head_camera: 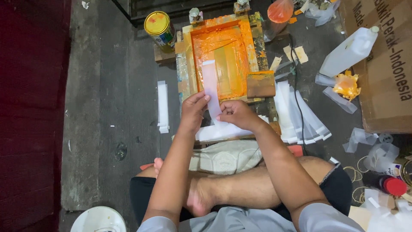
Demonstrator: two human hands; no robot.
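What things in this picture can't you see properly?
Head view only:
- White bucket: cut off by the bottom edge.
- Cardboard box: cut off by the right edge.
- Stack of strips: partly hidden behind the right hand.
- Strip: its lower end is covered by the left hand and right hand.

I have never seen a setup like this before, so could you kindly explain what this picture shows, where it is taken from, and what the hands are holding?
There is one picture, from a camera worn on a person's head, looking down at their own crossed legs and bare hands; no machine is involved. The left hand and right hand together hold a thin translucent plastic strip. Just behind it on the floor sits a wooden printing frame smeared with orange ink, with a squeegee resting on its corner. Around it lie a yellow-lidded tin can, stacks of white strips, a white plastic jug and a cardboard box.
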